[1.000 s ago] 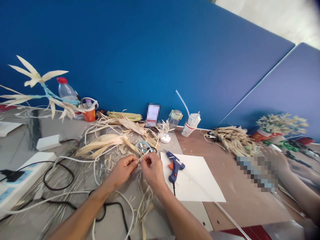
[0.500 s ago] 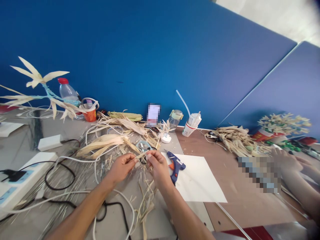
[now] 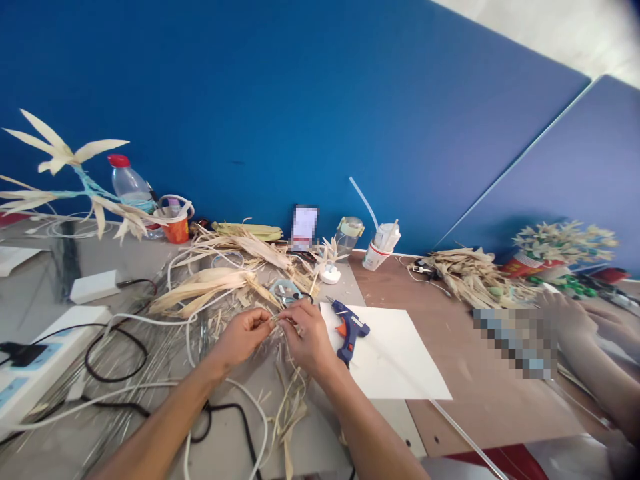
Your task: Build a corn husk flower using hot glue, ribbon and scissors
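A thin pale strip of dried corn husk point(image 3: 277, 319) runs between my hands at the front of the table. My left hand point(image 3: 247, 335) is closed, pinching one part of it between thumb and fingertips. Close beside it, my right hand point(image 3: 305, 335) grips the strip the same way, its fingers hiding most of that end. Scissors with light blue handles point(image 3: 285, 291) lie just beyond my fingers. To the right of my right hand, a blue glue gun point(image 3: 352, 330) rests on a white sheet of paper point(image 3: 400, 363). Curled husk scraps point(image 3: 291, 420) lie below my hands.
Dried husks point(image 3: 210, 283) and loose wires cover the left side, near a white power strip point(image 3: 55, 347) and looping cables. A husk flower branch point(image 3: 90, 187) stands back left. A paper cup point(image 3: 379, 253) and jar point(image 3: 349, 235) stand behind. Another person's hand point(image 3: 567, 317) is at right.
My right hand has moved left and slightly down, closer to my left hand, so less of the strip shows between them. The whole view has shifted slightly.
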